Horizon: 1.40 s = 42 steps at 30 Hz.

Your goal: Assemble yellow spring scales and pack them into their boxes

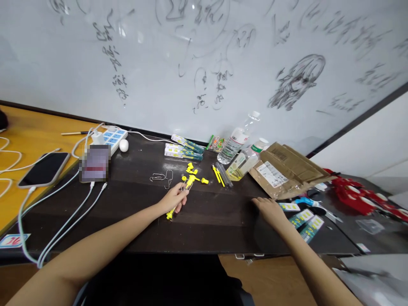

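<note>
My left hand (174,199) is closed around a slim yellow plastic piece (190,182), whose upper end sticks out past the thumb. Another bit of yellow shows below the palm; whether it belongs to the same piece is hidden. Just beyond the fingers lie small yellow plastic parts (191,168) and a yellow cap-like part (204,181). Bent metal wire pieces (162,176) are to the left of them. My right hand (269,208) rests palm down on the dark table, fingers loosely extended, beside a brown cardboard package (287,170).
Slim boxes (183,151), yellow sticks (218,175), a water bottle (234,142) and a bottle with yellowish liquid (244,161) stand or lie toward the whiteboard. More slim boxes (307,223) sit right of my right hand. Cables, a phone (43,169) and a power strip (114,138) occupy the left.
</note>
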Each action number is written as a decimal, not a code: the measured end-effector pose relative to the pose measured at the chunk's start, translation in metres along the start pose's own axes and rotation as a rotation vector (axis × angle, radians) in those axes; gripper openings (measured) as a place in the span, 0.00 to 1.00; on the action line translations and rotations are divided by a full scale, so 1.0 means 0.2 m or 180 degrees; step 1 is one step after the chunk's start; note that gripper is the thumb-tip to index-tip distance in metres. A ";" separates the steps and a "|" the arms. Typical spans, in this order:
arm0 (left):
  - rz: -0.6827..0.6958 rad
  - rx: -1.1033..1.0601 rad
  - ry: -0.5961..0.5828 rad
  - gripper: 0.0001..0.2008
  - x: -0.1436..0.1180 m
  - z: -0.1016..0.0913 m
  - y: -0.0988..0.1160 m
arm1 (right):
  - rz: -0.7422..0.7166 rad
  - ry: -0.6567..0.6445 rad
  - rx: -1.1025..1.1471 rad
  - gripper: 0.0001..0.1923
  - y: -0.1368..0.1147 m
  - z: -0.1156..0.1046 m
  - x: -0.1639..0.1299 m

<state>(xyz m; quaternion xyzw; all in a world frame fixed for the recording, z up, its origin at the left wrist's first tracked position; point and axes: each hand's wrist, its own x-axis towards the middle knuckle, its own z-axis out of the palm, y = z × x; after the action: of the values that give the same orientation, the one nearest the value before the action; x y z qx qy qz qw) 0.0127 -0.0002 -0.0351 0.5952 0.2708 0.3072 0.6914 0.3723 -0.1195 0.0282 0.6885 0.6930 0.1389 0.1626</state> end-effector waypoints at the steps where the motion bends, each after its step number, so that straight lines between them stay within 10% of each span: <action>1: -0.0007 -0.0013 0.0011 0.20 0.00 0.00 0.01 | -0.0077 0.0110 0.0024 0.20 -0.05 -0.05 0.02; 8: 0.0030 0.0022 0.0175 0.22 0.00 0.01 0.05 | -0.1219 0.0740 0.0740 0.26 -0.44 -0.33 0.13; 16: 0.0149 -0.0055 0.0200 0.20 -0.02 0.02 0.06 | -0.0677 0.0313 0.1392 0.09 -0.44 -0.24 0.20; 25: 0.0518 0.0327 0.0248 0.18 -0.07 0.03 0.10 | 0.0284 0.0834 0.7056 0.21 -0.63 -0.38 0.51; 31: 0.0789 0.1907 -0.0101 0.16 -0.11 0.01 0.13 | 0.0821 0.1311 0.7404 0.24 -0.88 -0.30 0.57; 42: 0.1336 0.3130 -0.0503 0.17 -0.11 0.05 0.16 | 0.0569 0.1112 0.7549 0.20 -0.87 -0.29 0.50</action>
<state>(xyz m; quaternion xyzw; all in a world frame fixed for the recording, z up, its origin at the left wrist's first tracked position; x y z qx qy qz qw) 0.0017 -0.0199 -0.0025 0.9112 0.2051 0.2301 0.2733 0.1910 -0.0203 0.0046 0.4271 0.3519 -0.4831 -0.6785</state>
